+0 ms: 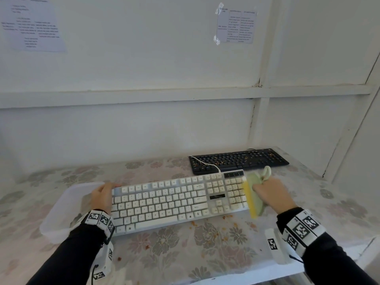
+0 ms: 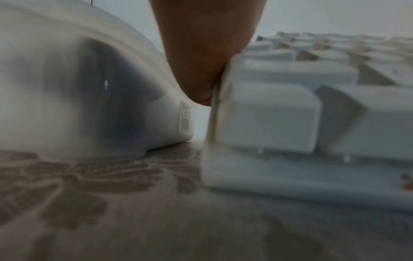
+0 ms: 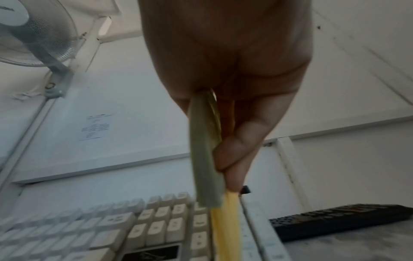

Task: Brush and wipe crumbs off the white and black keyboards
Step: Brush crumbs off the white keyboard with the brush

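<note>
The white keyboard (image 1: pixel 174 200) lies across the middle of the table, and the black keyboard (image 1: pixel 238 160) lies behind it to the right. My right hand (image 1: pixel 269 194) grips a pale green brush (image 1: pixel 257 198). Its yellow bristles (image 3: pixel 225 227) stand on the number-pad end of the white keyboard (image 3: pixel 156 227). My left hand (image 1: pixel 102 195) holds the right wall of a translucent plastic container (image 1: pixel 61 212). The thumb (image 2: pixel 201 70) goes down between the container (image 2: pixel 78 88) and the keyboard's left edge (image 2: pixel 223 114). The fingers' exact hold is hidden.
Orange crumbs (image 1: pixel 205 225) are scattered on the flowered tablecloth (image 1: pixel 164 249) in front of the white keyboard. Its white cable (image 1: pixel 205 163) crosses the black keyboard. Walls close in behind and to the right. The table's front edge (image 1: pixel 257 276) is near my arms.
</note>
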The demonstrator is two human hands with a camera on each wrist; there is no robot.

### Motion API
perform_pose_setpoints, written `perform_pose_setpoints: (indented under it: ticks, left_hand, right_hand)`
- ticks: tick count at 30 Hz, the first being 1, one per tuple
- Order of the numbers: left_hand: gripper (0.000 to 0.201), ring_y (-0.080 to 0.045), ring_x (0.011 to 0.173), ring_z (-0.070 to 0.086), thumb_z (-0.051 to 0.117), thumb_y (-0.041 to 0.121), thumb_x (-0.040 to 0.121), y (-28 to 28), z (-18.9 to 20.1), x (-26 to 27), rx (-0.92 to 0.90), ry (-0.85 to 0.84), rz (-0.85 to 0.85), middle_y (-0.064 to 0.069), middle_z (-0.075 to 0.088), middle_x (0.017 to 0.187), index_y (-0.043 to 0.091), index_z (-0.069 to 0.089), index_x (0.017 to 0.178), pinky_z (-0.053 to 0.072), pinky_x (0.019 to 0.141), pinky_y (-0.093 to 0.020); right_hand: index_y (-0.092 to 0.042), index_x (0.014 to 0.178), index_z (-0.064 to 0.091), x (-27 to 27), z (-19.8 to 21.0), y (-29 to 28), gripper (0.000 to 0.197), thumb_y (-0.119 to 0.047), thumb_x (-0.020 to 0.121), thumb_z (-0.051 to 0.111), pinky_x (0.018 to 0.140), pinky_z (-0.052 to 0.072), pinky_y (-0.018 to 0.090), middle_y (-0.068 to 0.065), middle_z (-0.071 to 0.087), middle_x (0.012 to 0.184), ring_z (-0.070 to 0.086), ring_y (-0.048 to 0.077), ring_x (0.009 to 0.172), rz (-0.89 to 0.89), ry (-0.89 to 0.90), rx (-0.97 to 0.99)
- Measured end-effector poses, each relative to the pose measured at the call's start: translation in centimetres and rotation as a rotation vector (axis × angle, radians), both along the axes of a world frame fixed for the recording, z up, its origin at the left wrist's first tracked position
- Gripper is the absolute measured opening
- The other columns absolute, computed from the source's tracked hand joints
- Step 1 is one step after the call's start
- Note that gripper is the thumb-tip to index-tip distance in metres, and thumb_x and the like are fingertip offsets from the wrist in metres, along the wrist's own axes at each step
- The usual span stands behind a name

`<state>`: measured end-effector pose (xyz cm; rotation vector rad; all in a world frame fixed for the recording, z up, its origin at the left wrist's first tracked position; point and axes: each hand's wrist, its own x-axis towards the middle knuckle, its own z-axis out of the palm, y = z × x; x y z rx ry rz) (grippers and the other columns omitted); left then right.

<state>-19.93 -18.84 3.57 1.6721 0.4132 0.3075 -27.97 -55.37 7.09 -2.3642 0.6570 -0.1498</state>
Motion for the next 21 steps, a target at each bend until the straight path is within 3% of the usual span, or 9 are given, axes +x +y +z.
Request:
perform_pose_setpoints:
  ticks: [1,3,5,6,10,13,15,17,21]
  left_hand:
    - [0.030,-0.015,0.056,0.050,0.046,0.015,0.093,-0.1,0.1,0.0,-0.012,0.001,0.004,-0.004,0.055,0.069,-0.003,0.067,0.103,0.036,0.048,-0.021]
    - [0.028,-0.014,0.052,0.053,0.046,0.014,0.093,-0.3,0.3,-0.2,-0.020,0.000,0.013,-0.005,0.055,0.069,-0.004,0.066,0.100,0.039,0.039,-0.014]
    - [0.029,-0.017,0.055,0.050,0.046,0.014,0.093,-0.3,0.3,-0.2,-0.022,-0.003,0.024,-0.006,0.056,0.068,-0.004,0.067,0.103,0.034,0.031,-0.009]
    - [0.030,-0.017,0.056,0.050,0.046,0.014,0.093,-0.2,0.2,-0.1,-0.036,0.001,0.024,-0.006,0.056,0.068,-0.005,0.066,0.104,0.036,0.032,-0.010]
    - [0.029,-0.012,0.046,0.054,0.046,0.015,0.093,-0.3,0.1,0.1,-0.070,0.007,0.038,-0.003,0.057,0.061,-0.005,0.067,0.098,0.042,0.044,-0.020]
    - [0.025,-0.002,0.034,0.053,0.045,0.013,0.093,-0.4,0.1,0.0,-0.071,0.000,0.044,0.002,0.057,0.046,0.000,0.066,0.093,0.037,0.033,-0.010]
    - [0.026,0.005,0.030,0.049,0.044,0.013,0.093,-0.5,0.2,-0.1,-0.076,-0.019,0.045,0.006,0.057,0.043,0.000,0.067,0.097,0.032,0.030,-0.007]
    - [0.026,0.008,0.035,0.051,0.044,0.013,0.094,-0.6,0.3,-0.2,-0.036,-0.020,0.038,0.007,0.057,0.044,0.002,0.067,0.099,0.032,0.032,-0.004]
    - [0.030,-0.015,0.053,0.051,0.046,0.017,0.094,-0.3,0.2,-0.1,-0.018,0.000,0.056,-0.003,0.056,0.065,-0.002,0.068,0.102,0.039,0.039,-0.015]
  right_hand:
    - [-0.007,0.065,0.045,0.2,0.2,0.4,0.028,-0.012,0.092,0.046,0.044,0.032,0.018,0.002,0.042,0.056,0.039,0.012,0.049,0.028,-0.079,0.011]
    - [-0.005,0.090,0.055,0.9,0.3,1.8,0.012,-0.012,0.093,0.046,0.044,0.041,0.018,0.003,0.051,0.064,0.048,0.013,0.052,0.095,-0.213,0.073]
    - [-0.012,0.114,0.053,1.6,0.2,3.2,0.022,-0.013,0.094,0.046,0.042,0.045,0.018,0.003,0.057,0.071,0.055,0.015,0.056,0.169,-0.297,0.090]
    - [-0.015,0.117,0.052,1.9,0.1,3.8,0.024,-0.014,0.094,0.045,0.042,0.045,0.018,0.002,0.057,0.071,0.055,0.014,0.055,0.200,-0.309,0.094]
    - [-0.013,0.105,0.056,2.5,-0.9,4.7,0.016,-0.018,0.094,0.044,0.045,0.039,0.019,0.003,0.054,0.066,0.048,0.012,0.052,0.246,-0.188,0.067]
    - [-0.004,0.080,0.057,2.3,-1.5,4.0,0.017,-0.012,0.089,0.046,0.049,0.037,0.021,0.005,0.048,0.063,0.044,0.015,0.054,0.220,-0.052,0.057]
    - [-0.008,0.068,0.048,2.0,-1.1,3.7,0.019,-0.009,0.087,0.047,0.050,0.038,0.021,0.004,0.046,0.062,0.045,0.015,0.055,0.214,0.020,0.048]
    - [-0.009,0.066,0.045,1.9,-0.2,3.7,0.021,-0.008,0.087,0.046,0.048,0.039,0.020,0.004,0.045,0.061,0.046,0.015,0.054,0.230,0.048,0.031]
    - [-0.003,0.086,0.055,2.5,0.6,4.9,0.012,-0.010,0.090,0.048,0.044,0.039,0.019,0.002,0.049,0.063,0.045,0.013,0.051,0.265,-0.203,0.078]
